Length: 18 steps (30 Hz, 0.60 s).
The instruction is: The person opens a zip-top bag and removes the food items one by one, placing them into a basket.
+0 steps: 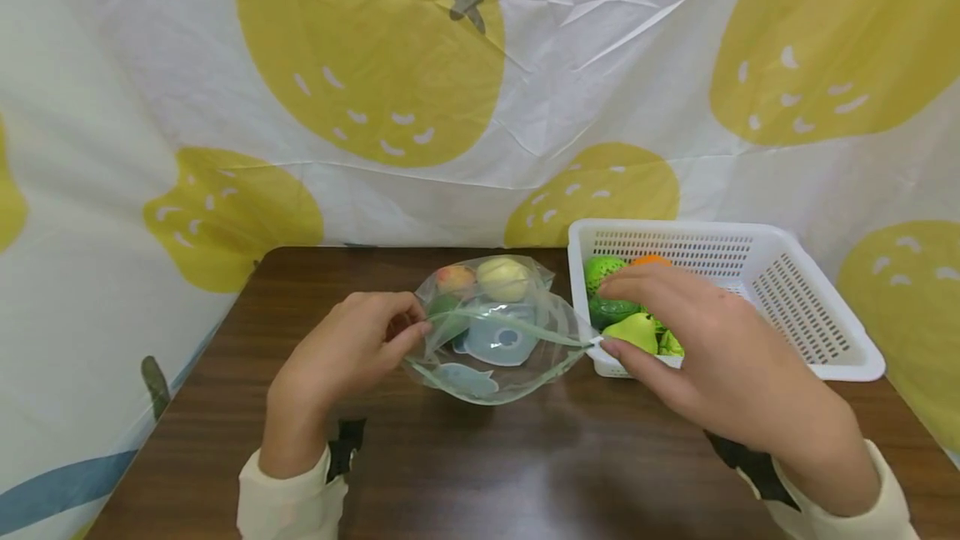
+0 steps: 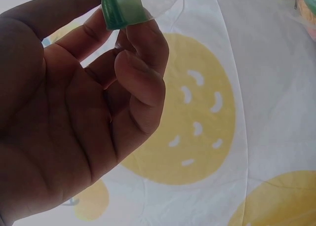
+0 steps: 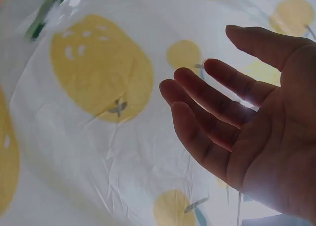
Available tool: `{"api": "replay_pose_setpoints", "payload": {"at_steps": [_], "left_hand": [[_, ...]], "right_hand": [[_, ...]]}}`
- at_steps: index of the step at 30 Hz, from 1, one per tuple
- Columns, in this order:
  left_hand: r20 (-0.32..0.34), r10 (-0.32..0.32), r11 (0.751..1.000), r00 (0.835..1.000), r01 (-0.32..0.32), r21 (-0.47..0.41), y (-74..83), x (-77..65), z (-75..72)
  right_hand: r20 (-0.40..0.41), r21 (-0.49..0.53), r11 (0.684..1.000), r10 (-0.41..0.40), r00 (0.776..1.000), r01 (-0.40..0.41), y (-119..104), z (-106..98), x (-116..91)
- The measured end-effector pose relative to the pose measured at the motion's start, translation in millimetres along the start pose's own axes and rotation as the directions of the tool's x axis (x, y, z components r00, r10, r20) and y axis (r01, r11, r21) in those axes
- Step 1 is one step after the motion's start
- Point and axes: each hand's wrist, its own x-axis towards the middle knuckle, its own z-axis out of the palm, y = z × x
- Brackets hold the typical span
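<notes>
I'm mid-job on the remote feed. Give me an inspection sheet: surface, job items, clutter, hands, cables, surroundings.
Surface: dark wood-grain table.
Job items: clear zip bag, mouth spread, with a peach-coloured fruit and a pale yellow fruit showing through; white basket beside it, with a pear, other green produce and something orange.
Clutter: nothing seen.
Hands: left hand pinches the bag's left end; right hand is open, thumb near the bag's white tab, holding nothing.
Cables: nothing seen.
Surroundings: lemon-print cloth hangs behind the table.
</notes>
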Motion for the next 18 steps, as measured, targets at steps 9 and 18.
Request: {"api": "replay_pose_setpoints", "payload": {"at_steps": [9,18], "left_hand": [[-0.004,-0.023,1.000,1.000,0.023,-0.017,-1.3,-2.6,-0.5],[-0.054,-0.018,1.000,0.998,0.017,-0.007,-1.8,-4.4,-3.8]], "right_hand": [[-0.080,0.216,0.976,0.043,0.996,-0.025,-19,18,12],[-0.021,0.291,0.957,0.012,1.000,-0.005,-17,42,23]]}}
